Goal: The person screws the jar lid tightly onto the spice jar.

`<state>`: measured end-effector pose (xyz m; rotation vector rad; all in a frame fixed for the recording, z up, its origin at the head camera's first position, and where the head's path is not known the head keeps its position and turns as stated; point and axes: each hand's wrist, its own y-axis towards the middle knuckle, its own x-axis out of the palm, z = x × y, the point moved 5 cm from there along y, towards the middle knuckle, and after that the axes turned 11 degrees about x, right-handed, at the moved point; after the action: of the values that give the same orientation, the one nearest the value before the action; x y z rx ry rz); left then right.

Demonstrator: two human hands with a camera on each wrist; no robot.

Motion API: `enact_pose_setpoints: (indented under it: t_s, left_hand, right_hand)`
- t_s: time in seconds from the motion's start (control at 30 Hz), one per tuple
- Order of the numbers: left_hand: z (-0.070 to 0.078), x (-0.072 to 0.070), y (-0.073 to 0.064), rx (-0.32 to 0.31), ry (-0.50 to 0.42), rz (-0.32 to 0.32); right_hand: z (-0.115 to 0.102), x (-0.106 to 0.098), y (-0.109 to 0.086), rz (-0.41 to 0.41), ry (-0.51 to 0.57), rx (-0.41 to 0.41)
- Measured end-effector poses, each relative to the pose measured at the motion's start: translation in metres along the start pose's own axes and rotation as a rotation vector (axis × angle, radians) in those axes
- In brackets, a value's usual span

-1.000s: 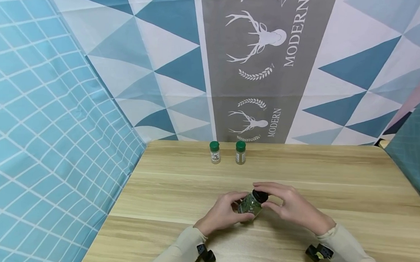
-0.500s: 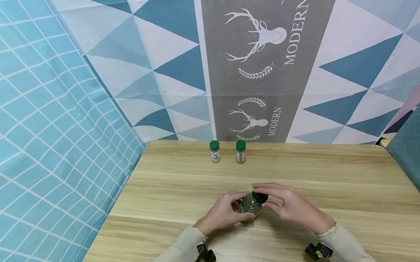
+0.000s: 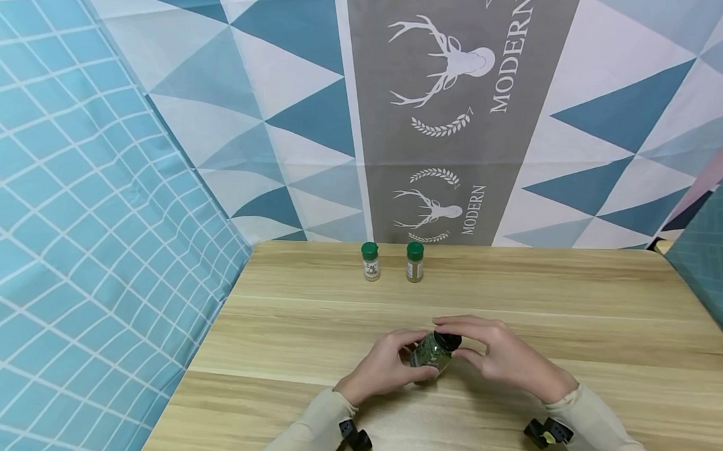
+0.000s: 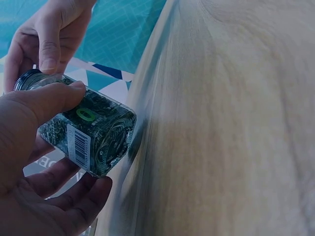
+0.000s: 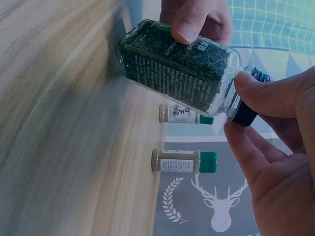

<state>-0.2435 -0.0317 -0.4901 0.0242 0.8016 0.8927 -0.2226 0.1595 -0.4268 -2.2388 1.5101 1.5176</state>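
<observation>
A clear square glass jar of dried green herbs (image 3: pixel 431 352) is tilted over the table, its black cap (image 3: pixel 448 339) up and to the right. My left hand (image 3: pixel 387 366) grips the jar's body, thumb on the near side and fingers around the far side. With thumb and fingers, my right hand (image 3: pixel 496 352) pinches the black cap. In the right wrist view the herb jar (image 5: pixel 172 66) shows printed white text, and glass thread shows by the cap (image 5: pixel 244 114). A barcode label on the jar (image 4: pixel 88 128) faces the left wrist camera.
Two small green-capped spice shakers, a left one (image 3: pixel 370 262) and a right one (image 3: pixel 414 262), stand upright near the back edge of the wooden table (image 3: pixel 309 324). A patterned cloth (image 3: pixel 299 115) hangs behind, and a blue checked cloth (image 3: pixel 83 206) hangs at the left.
Both hands keep their hold on the jar and cap, almost in the same place. The right hand's fingers have shifted very slightly left over the cap.
</observation>
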Motion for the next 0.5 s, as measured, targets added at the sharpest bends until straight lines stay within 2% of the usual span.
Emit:
enact_pose_setpoints:
  t_s: [0.33,0.5]
  left_hand:
    - [-0.0012,-0.0010,-0.0005,-0.002,0.021,-0.007]
    - [-0.0006,-0.0009,0.0000,0.002,0.016,-0.005]
  right_hand:
    - [0.0022,0.0004,0.0024,-0.014,0.001,0.052]
    - [0.0027,0.0010,0.0034,0.003,0.004,0.044]
